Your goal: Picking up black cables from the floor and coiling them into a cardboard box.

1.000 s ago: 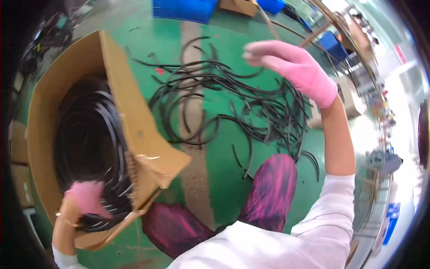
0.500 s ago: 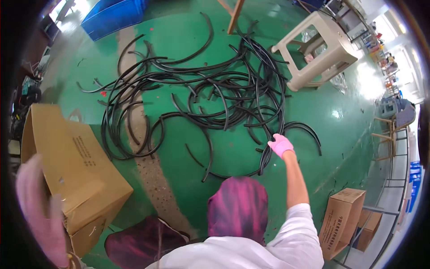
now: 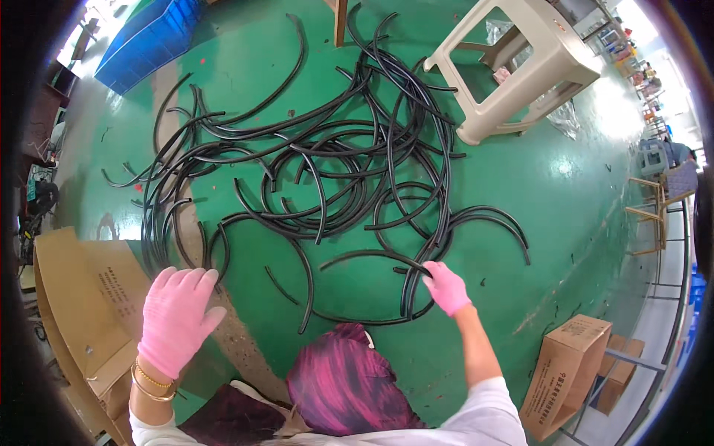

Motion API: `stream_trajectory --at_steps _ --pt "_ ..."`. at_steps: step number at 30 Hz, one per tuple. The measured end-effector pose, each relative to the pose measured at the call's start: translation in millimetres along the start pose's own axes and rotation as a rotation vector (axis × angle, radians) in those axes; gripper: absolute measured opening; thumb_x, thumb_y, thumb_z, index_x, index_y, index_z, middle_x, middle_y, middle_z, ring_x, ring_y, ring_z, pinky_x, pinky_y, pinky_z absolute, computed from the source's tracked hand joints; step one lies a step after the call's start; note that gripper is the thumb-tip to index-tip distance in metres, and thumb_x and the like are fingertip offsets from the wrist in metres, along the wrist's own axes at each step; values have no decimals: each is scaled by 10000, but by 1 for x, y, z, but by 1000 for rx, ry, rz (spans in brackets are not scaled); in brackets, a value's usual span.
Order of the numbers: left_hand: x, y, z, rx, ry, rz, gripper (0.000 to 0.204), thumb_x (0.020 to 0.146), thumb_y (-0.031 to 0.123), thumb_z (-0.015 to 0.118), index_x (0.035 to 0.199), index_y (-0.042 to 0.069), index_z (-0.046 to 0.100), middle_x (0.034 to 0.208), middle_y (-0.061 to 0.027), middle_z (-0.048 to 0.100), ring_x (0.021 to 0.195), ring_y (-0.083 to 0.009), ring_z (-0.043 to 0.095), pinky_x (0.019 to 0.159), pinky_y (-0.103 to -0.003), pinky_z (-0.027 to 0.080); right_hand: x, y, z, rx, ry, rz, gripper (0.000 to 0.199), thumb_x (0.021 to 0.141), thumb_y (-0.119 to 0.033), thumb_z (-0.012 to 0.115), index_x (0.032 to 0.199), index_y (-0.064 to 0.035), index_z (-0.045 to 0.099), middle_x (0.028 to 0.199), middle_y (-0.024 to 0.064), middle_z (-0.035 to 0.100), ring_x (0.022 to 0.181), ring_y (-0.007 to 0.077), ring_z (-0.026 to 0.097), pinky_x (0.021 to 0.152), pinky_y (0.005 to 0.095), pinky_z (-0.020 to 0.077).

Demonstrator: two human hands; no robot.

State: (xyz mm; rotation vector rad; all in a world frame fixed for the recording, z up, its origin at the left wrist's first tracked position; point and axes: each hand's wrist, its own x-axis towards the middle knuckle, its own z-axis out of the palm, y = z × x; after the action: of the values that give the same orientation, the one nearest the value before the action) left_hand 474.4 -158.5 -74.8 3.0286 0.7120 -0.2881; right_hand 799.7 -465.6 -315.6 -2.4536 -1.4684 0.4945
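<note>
Hands: left (image 3: 178, 320) unclenched, right (image 3: 446, 288) gripping black tube (image 3: 368, 253) | cardboard box (image 3: 65, 290), blue crate (image 3: 145, 48): contents unclear

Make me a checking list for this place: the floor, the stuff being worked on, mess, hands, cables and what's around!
Surface: green floor.
Job's things: tangled pile of black tubes.
Clutter: clear plastic beside a cream stool.
Hands: right hand holds one tube; left hand open near the pile.
Cables: nothing clearly seen; the dark left edge is hard to read.
Surroundings: blue crate, upper left; cardboard boxes, left and right.
</note>
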Motion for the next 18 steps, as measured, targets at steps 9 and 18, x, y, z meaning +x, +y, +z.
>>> stream_trajectory --at_steps 9,18 --pt "29 -6 22 15 -157 -79 430 695 215 747 1064 55 593 983 -87 642 951 -250 607 913 -385 441 75 -42 -229 803 404 302 538 837 -83 605 1353 9 485 906 34 556 736 105 533 675 259 474" --pt "38 -2 49 -24 -97 -42 389 714 231 718 1044 68 590 934 -76 627 939 -247 615 917 -385 445 273 -42 -98 1061 220 310 248 915 -78 579 1138 1 505 804 74 614 549 122 563 495 267 454"
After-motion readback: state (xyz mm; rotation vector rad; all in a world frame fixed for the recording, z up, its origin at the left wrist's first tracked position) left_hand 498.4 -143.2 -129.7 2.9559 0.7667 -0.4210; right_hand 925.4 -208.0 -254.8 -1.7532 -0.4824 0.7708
